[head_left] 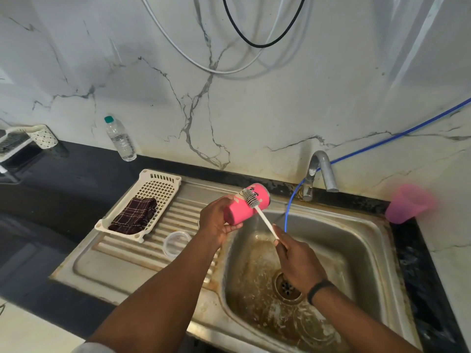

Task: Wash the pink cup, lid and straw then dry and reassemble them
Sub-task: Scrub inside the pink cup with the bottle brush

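You are gripping the pink cup (246, 203) in your left hand (216, 220); right hand (297, 261) is pinching the brush (251, 198) handle; keep bristles pressing flat while rotating.

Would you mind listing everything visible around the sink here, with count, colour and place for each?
cup: one, pink, lying sideways in the left hand above the sink's left edge
bottle brush: one, white handle, grey bristles against the cup's side
clear lid: one, transparent, on the drainboard
rack: one, white, on the drainboard
cloth: one, dark maroon check, in the rack
water bottle: one, clear with green cap, on the counter by the wall
tap: one, metal, behind the sink
sink: one, stained steel
tumbler: one, pink, blurred, right counter
left hand: holds the cup
right hand: grips the brush handle
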